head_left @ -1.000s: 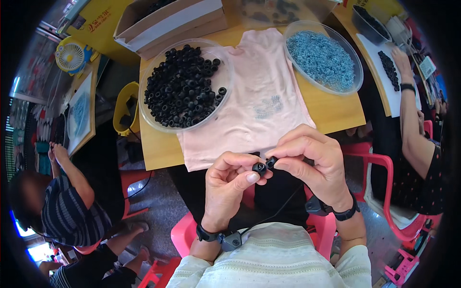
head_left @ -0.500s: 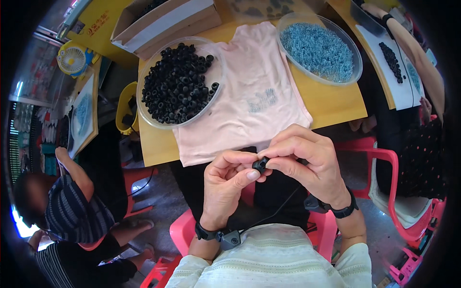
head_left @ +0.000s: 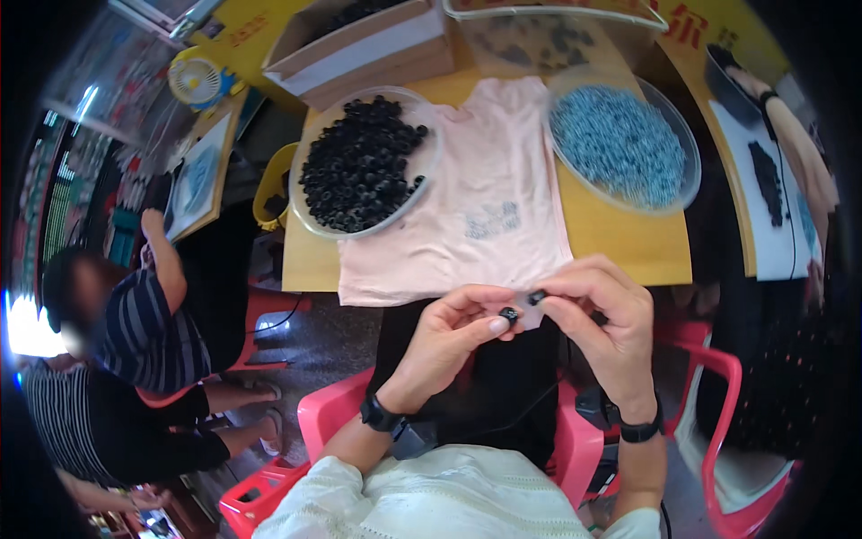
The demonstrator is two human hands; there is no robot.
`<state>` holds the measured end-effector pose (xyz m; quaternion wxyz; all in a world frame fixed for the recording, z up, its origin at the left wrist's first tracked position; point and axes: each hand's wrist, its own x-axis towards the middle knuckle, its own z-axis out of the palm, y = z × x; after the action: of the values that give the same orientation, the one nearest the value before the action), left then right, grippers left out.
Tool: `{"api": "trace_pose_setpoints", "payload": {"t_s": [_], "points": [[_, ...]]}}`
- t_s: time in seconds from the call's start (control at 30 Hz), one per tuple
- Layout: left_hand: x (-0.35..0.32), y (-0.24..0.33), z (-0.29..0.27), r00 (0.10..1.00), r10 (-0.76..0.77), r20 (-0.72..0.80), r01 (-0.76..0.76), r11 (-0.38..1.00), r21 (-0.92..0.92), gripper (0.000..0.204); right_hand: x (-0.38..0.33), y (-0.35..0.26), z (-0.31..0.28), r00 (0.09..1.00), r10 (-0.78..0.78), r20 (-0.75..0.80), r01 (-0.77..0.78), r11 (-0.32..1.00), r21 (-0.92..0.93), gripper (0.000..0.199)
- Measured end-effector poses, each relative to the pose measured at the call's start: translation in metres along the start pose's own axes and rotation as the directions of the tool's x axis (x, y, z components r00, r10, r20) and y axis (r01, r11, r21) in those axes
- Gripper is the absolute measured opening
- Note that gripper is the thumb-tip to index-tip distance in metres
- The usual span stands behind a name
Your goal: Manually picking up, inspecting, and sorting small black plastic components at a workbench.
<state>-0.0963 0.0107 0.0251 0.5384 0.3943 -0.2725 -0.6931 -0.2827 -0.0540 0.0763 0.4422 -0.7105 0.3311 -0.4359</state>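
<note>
My left hand [head_left: 446,337] pinches a small black round part [head_left: 508,314] between thumb and fingertips. My right hand [head_left: 603,319] pinches a second small black part [head_left: 536,296] just to the right of it; the two parts are a little apart. Both hands are in front of the near edge of a yellow table [head_left: 620,242], over a pink cloth [head_left: 467,211]. A clear bowl of black parts [head_left: 359,162] stands at the table's left. At the right stands a clear bowl of light blue pieces [head_left: 620,144].
A cardboard box [head_left: 359,40] and a clear tray [head_left: 548,36] stand at the table's back. A person in a striped shirt [head_left: 144,323] sits at the left on a red chair. Another person's arm [head_left: 799,153] reaches over a white sheet at the right. A small fan [head_left: 197,81] stands far left.
My two hands have drawn slightly apart, so the black parts now show separately. The view has shifted a little lower relative to the table.
</note>
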Motion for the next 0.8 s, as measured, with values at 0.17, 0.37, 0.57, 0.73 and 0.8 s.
{"api": "trace_pose_setpoints", "payload": {"t_s": [0.17,0.37,0.57,0.73,0.8], "points": [[0.018,0.009,0.007,0.994,-0.004,0.106,0.008,1.0,-0.029,0.023,-0.002,-0.002,0.005,0.991,0.032,-0.132,-0.04,0.998,-0.055,0.012],[0.014,0.029,-0.006,0.956,0.13,0.264,-0.09,0.983,-0.159,0.017,0.018,0.016,0.038,0.956,0.171,-0.238,-0.189,0.98,-0.057,0.011],[0.002,0.049,-0.036,0.923,0.091,0.373,0.016,0.961,-0.275,0.025,0.068,0.036,0.095,0.998,-0.057,-0.011,0.046,0.891,-0.452,0.013],[0.013,0.052,-0.065,0.887,0.241,0.395,-0.066,0.911,-0.408,0.026,0.089,0.047,0.119,0.982,-0.105,0.159,0.18,0.787,-0.59,0.016],[0.016,0.06,-0.074,0.885,0.243,0.398,-0.073,0.915,-0.397,0.024,0.088,0.048,0.121,0.98,-0.079,0.184,0.181,0.744,-0.643,0.018]]}}
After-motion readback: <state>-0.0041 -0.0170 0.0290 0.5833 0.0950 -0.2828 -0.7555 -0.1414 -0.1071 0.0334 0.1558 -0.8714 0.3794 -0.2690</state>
